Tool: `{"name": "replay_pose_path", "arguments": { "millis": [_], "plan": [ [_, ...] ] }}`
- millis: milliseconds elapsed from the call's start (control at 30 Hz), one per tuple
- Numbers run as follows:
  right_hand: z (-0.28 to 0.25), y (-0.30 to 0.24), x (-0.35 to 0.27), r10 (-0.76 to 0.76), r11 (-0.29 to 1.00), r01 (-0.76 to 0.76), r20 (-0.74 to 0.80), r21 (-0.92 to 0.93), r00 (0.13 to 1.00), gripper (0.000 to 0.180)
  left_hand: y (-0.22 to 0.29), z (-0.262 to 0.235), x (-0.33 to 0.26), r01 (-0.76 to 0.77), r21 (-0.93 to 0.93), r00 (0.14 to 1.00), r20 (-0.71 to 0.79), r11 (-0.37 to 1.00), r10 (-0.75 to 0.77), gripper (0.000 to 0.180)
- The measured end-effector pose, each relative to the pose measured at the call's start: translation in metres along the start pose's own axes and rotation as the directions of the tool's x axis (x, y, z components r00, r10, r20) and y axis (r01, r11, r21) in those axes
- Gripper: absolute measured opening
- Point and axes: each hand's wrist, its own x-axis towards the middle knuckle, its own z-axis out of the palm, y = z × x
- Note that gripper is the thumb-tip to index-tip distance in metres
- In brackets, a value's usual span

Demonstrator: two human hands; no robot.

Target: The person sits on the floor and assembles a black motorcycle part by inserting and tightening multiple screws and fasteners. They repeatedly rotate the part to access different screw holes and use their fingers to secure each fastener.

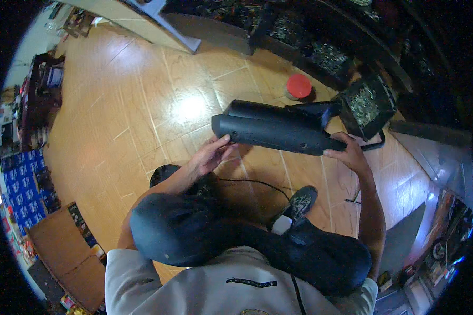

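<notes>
A long black moulded cover (270, 134) is held level above the tiled floor, in front of my knees. It has a ridge along its far side and small round holes on its near face. My left hand (213, 154) grips its left end, thumb on the near edge and the other fingers partly below. At the narrower right end, my right hand (350, 153) pinches it with fingers over the top and thumb on the near face. The cover's underside is hidden. Just beyond it lies another dark piece (325, 113), partly hidden.
A red-lidded jar (298, 86) stands past the cover. To its right, a dark bin (366, 105) holds many small metal parts, below dark shelving (278, 42). An open cardboard box (65, 252) sits at the left. A thin cable (257, 182) runs near my shoe (303, 201).
</notes>
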Motion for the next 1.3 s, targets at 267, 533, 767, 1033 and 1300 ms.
{"name": "replay_pose_path", "arguments": {
  "millis": [267, 533, 767, 1033, 1300],
  "plan": [
    [0.03, -0.02, 0.014, 0.005, 0.997, -0.014, -0.122, -0.073, 0.993, 0.053, -0.004, -0.001, 0.003, -0.035, -0.05, 0.999, 0.024, 0.998, 0.036, 0.027],
    [0.025, -0.022, 0.014, 0.182, 0.97, -0.188, 0.056, 0.151, 0.982, 0.045, 0.003, 0.0, -0.002, -0.011, 0.052, 0.995, 0.105, 0.999, 0.005, 0.033],
    [-0.004, -0.075, -0.032, -0.127, 0.981, 0.109, -0.103, -0.16, 0.987, 0.041, 0.04, 0.02, -0.056, -0.124, -0.023, 0.944, 0.304, 0.992, 0.125, 0.07],
    [-0.022, -0.119, -0.058, -0.753, 0.579, 0.336, -0.33, -0.743, 0.569, 0.034, 0.104, 0.064, -0.114, -0.375, -0.131, 0.796, 0.462, 0.918, 0.391, 0.108],
    [-0.028, -0.114, -0.064, -0.821, 0.492, 0.248, -0.35, -0.834, 0.451, 0.025, 0.115, 0.084, -0.129, -0.357, -0.171, 0.755, 0.526, 0.918, 0.392, 0.1]
  ]
}}
